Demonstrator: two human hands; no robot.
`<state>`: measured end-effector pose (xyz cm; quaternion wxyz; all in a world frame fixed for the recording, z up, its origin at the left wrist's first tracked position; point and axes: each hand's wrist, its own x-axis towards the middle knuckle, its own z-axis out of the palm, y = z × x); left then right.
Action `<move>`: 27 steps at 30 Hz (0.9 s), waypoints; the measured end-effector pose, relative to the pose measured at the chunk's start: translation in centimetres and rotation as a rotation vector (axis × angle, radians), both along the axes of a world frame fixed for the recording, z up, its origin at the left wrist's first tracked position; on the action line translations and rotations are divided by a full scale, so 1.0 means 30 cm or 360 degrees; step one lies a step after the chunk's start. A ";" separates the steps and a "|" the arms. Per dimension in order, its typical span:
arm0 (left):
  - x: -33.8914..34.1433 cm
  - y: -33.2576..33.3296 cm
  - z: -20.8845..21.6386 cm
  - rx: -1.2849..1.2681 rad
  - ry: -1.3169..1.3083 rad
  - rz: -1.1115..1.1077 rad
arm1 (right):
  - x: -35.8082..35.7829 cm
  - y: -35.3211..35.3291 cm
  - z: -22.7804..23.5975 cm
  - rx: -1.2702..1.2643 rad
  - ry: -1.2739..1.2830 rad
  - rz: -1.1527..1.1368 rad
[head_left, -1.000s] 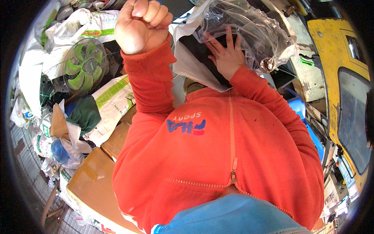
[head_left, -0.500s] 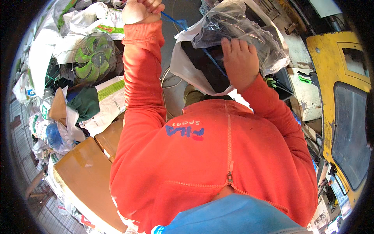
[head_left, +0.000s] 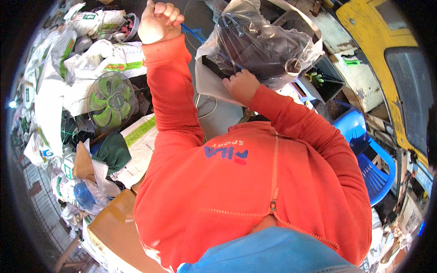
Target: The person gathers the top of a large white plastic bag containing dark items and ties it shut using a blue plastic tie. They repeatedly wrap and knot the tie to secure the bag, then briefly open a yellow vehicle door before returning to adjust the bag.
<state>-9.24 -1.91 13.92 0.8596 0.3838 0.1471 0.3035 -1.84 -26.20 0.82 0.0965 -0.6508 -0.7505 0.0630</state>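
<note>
In front of me stands a large white bag (head_left: 210, 79) with a clear plastic liner (head_left: 268, 43) bunched over its dark mouth. A thin blue strap (head_left: 193, 32) runs from beside my left hand across the bag toward my right hand. My left hand (head_left: 159, 22), raised at the far left of the bag, has its fingers curled and appears closed on the strap's end. At the bag's near rim, my right hand (head_left: 243, 87) is closed in a fist where the strap reaches it; the grip itself is partly hidden.
To the left are a green-bladed fan (head_left: 111, 100), heaped white sacks (head_left: 107, 57) and a brown cardboard box (head_left: 120, 227). On the right are a blue plastic chair (head_left: 375, 170), a dark crate (head_left: 328, 82) and a yellow vehicle door panel (head_left: 387, 68). A cable (head_left: 210, 107) lies on the floor.
My right hand has moved left from lying spread over the liner to closing at the near rim. My left hand has shifted slightly left. The view has turned, bringing the blue chair into sight.
</note>
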 end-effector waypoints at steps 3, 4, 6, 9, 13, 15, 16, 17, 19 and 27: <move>0.028 -0.064 0.013 0.0097 -0.0032 0.0004 | -0.015 -0.057 0.104 0.0118 0.0130 -0.0104; 0.047 -0.100 0.012 0.0169 0.0056 0.0115 | -0.007 -0.085 0.161 0.0157 0.0201 -0.0108; 0.104 -0.175 0.011 0.0289 0.0041 0.0246 | 0.043 -0.176 0.282 0.0619 0.0414 -0.0129; 0.223 -0.296 -0.024 0.0607 0.0325 0.0466 | 0.197 -0.360 0.397 0.0831 0.0537 -0.0231; 0.342 -0.390 -0.077 0.0644 0.0578 0.0701 | 0.524 -0.722 0.329 0.1055 0.0318 -0.1005; 0.392 -0.438 -0.111 0.0643 0.0647 0.0804 | 0.778 -1.001 0.272 0.1278 0.0087 -0.1619; 0.409 -0.458 -0.127 0.0814 0.0709 0.0776 | 0.930 -1.177 0.262 0.1464 0.0019 -0.1804; 0.431 -0.480 -0.150 0.1044 0.0787 0.0836 | 1.096 -1.362 0.256 0.1911 0.0584 -0.2008; 0.474 -0.504 -0.195 0.0834 0.1071 0.0756 | 1.424 -1.805 0.308 0.2341 0.0205 -0.2523; 0.534 -0.443 -0.400 0.1011 0.1215 0.0632 | 2.061 -2.685 0.516 0.2911 0.0876 -0.3073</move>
